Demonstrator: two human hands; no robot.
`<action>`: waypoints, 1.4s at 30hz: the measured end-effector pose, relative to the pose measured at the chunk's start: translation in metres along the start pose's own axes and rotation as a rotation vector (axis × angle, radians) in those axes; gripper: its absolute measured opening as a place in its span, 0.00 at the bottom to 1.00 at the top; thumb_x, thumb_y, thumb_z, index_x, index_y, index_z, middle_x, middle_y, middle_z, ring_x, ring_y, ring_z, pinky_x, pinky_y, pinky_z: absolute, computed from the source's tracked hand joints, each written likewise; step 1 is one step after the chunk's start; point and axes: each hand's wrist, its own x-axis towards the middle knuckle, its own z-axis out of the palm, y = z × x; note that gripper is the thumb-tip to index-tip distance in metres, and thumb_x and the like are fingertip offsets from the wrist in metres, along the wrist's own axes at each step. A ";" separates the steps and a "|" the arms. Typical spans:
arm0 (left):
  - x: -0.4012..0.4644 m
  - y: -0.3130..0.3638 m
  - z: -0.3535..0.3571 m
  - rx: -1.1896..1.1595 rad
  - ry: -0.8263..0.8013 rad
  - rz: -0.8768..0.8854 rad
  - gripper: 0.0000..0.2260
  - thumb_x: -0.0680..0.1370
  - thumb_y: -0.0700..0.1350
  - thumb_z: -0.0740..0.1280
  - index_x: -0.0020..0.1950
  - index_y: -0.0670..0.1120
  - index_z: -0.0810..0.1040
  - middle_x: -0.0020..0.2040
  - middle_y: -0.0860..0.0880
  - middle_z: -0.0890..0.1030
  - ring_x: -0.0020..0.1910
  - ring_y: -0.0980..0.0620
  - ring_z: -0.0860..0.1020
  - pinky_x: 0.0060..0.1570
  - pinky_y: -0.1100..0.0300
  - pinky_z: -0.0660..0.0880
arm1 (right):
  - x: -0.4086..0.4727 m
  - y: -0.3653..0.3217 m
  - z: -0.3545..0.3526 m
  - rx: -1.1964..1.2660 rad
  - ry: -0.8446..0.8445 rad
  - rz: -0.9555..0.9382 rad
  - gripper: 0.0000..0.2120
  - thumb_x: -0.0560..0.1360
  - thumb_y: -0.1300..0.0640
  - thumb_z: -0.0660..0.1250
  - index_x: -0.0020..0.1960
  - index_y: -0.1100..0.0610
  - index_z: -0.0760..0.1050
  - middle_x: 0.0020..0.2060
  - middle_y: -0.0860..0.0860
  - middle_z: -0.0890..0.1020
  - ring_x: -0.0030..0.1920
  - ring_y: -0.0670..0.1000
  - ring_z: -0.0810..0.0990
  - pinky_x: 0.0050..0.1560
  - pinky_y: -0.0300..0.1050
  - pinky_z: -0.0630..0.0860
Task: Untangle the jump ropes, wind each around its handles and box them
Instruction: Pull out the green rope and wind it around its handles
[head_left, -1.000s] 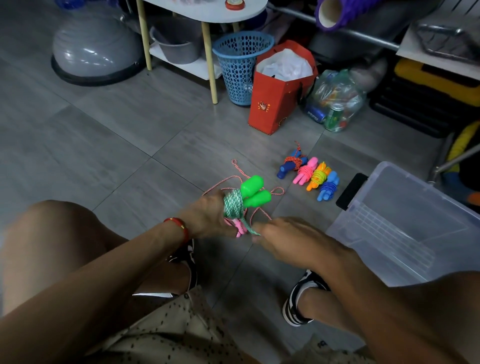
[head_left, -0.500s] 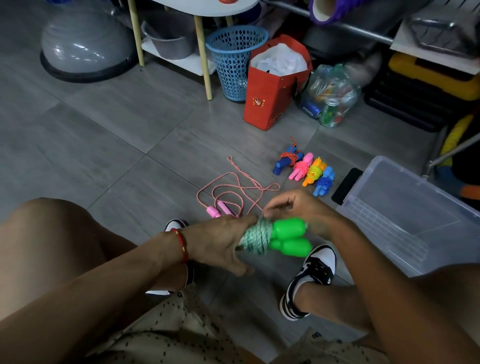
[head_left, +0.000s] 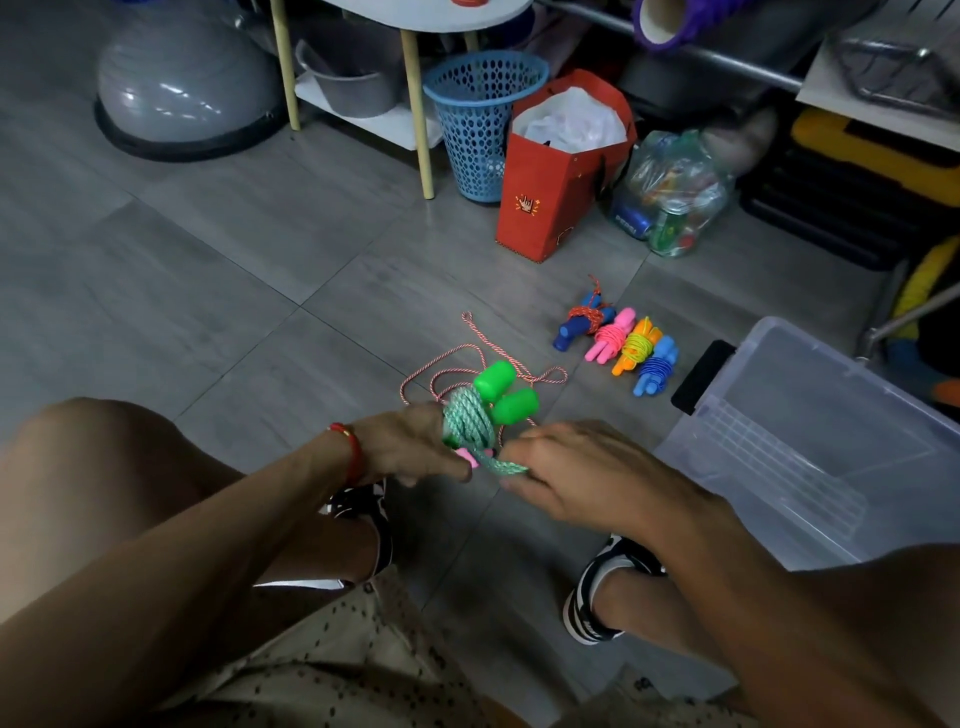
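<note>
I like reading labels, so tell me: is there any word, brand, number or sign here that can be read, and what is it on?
No words or numbers can be read.
Red paper bag: a small yellow hand-sign picture, no lettering.
Blue can inside the clear plastic bag: white lettering, too blurred to read.
Black-and-white shoe: a mark at the toe, too blurred to read.

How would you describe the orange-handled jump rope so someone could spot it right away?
Start at the clear plastic box on the right, then look just left of it at the row of four wound jump ropes on the floor. The orange-handled jump rope is third from the left, between pink and blue bundles, and the only one wrapped in yellow-green cord.
</note>
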 end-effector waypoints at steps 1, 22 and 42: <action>0.006 -0.006 0.004 0.105 -0.016 0.003 0.30 0.59 0.59 0.72 0.59 0.49 0.77 0.43 0.46 0.82 0.39 0.45 0.79 0.41 0.51 0.79 | 0.001 -0.001 -0.006 0.005 0.057 -0.015 0.13 0.82 0.44 0.60 0.56 0.51 0.77 0.51 0.50 0.81 0.53 0.56 0.79 0.46 0.49 0.70; -0.015 0.022 0.023 0.212 0.133 0.438 0.28 0.67 0.51 0.71 0.67 0.47 0.76 0.61 0.51 0.81 0.58 0.53 0.80 0.62 0.61 0.73 | 0.012 0.046 0.063 1.680 0.055 0.392 0.19 0.80 0.67 0.61 0.35 0.52 0.78 0.25 0.43 0.75 0.26 0.43 0.71 0.26 0.34 0.69; 0.012 0.005 0.038 0.705 0.052 0.075 0.39 0.73 0.54 0.75 0.72 0.33 0.61 0.63 0.37 0.77 0.59 0.40 0.77 0.55 0.53 0.74 | 0.002 0.015 -0.012 0.072 0.066 0.086 0.16 0.76 0.36 0.66 0.45 0.49 0.78 0.28 0.46 0.71 0.34 0.48 0.71 0.33 0.44 0.61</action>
